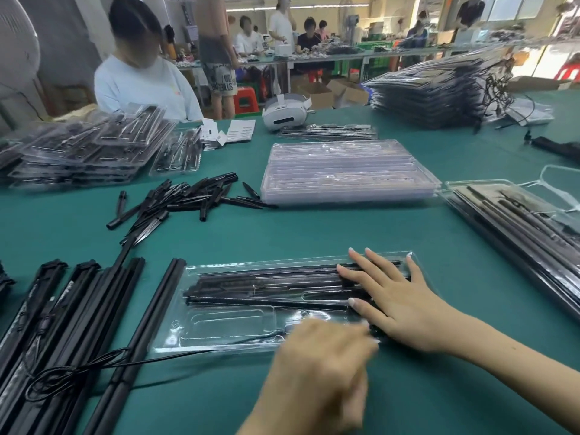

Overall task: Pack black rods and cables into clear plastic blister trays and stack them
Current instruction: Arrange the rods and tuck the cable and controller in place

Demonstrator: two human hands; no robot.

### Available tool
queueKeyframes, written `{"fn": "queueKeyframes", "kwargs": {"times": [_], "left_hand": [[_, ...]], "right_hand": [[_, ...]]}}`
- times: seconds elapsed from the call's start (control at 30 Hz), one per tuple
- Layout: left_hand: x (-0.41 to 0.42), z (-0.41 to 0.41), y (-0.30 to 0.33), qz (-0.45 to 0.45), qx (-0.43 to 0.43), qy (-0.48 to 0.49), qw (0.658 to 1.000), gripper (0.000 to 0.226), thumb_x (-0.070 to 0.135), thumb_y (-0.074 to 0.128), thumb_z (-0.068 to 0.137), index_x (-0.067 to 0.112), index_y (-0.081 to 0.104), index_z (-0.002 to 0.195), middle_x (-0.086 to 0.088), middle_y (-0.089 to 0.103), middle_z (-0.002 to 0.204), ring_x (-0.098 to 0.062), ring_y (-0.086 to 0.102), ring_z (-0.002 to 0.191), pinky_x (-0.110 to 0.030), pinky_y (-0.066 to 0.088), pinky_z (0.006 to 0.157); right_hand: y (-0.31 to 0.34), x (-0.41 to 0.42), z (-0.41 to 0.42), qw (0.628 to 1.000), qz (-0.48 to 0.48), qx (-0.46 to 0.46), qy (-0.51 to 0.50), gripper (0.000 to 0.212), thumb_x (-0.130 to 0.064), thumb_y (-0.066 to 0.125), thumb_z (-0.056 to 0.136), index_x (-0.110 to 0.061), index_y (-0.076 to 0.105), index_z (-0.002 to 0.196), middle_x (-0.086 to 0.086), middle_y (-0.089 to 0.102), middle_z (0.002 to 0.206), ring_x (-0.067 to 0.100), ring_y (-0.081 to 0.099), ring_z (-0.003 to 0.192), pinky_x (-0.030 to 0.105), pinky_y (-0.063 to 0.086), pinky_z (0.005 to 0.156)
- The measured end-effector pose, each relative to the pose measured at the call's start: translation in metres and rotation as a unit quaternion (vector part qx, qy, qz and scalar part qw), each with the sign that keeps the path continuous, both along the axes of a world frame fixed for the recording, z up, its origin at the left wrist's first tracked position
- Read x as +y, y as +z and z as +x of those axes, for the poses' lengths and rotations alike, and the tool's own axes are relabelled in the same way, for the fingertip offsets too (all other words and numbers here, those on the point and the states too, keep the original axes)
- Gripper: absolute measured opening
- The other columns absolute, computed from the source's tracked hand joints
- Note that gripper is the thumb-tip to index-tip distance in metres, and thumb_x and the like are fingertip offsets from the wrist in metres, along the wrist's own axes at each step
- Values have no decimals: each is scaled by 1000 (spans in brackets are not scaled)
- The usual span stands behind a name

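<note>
A clear blister tray [226, 324] lies on the green table in front of me, with black rods [266, 284] in its upper slots. My right hand [389, 296] presses flat on the tray's right end, fingers straight and spread over the rods. My left hand [323, 365] is blurred over the tray's near edge, fingers curled; what it holds is unclear. A thin black cable [94, 368] runs from the tray's near edge to a coil at the left.
Long black rods [78, 324] lie at the near left, short black pieces [188, 196] in a loose pile beyond. Empty clear trays [345, 174] are stacked in the middle. Packed trays sit at the right [518, 221], far left [88, 149] and far right [439, 89]. A person sits opposite.
</note>
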State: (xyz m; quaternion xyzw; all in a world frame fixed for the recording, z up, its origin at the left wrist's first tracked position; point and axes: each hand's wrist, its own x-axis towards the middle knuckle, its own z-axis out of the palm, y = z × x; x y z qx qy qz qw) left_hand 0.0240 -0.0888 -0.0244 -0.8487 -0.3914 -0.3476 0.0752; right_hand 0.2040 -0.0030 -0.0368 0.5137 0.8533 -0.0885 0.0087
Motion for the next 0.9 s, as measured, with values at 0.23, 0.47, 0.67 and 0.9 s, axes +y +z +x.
{"fn": "queueKeyframes", "kwargs": {"times": [0.23,0.47,0.67,0.9], "left_hand": [[73,-68,5,-271,158,254,915,53,63,15,94,54,3,145,11,1,160,-14,-13,147,-55,-14,114],[72,-78,-30,-278,99,243,924,56,70,5,87,60,5,142,17,6,159,-10,-7,147,-54,-18,113],[65,-81,-11,-282,-132,161,937,29,31,53,95,34,57,124,18,51,136,-2,28,139,-46,1,119],[-2,-182,35,-191,-97,188,958,24,51,59,82,36,63,100,25,62,101,2,55,104,-11,38,90]], "right_hand": [[2,0,0,1000,-7,-9,-4,63,-71,-8,78,-59,-8,140,-29,-27,151,-4,-29,138,53,-11,115],[5,-2,1,1000,-14,-12,-7,58,-77,-15,70,-69,-12,128,-36,-32,143,-9,-32,134,49,-11,117],[3,-2,0,999,-11,-31,-1,67,-78,-21,68,-66,-11,133,-38,-36,141,-11,-35,132,47,-9,116],[3,-2,0,999,-11,-42,-4,70,-80,-26,65,-66,-15,133,-38,-35,142,-10,-35,132,46,-8,116]]}}
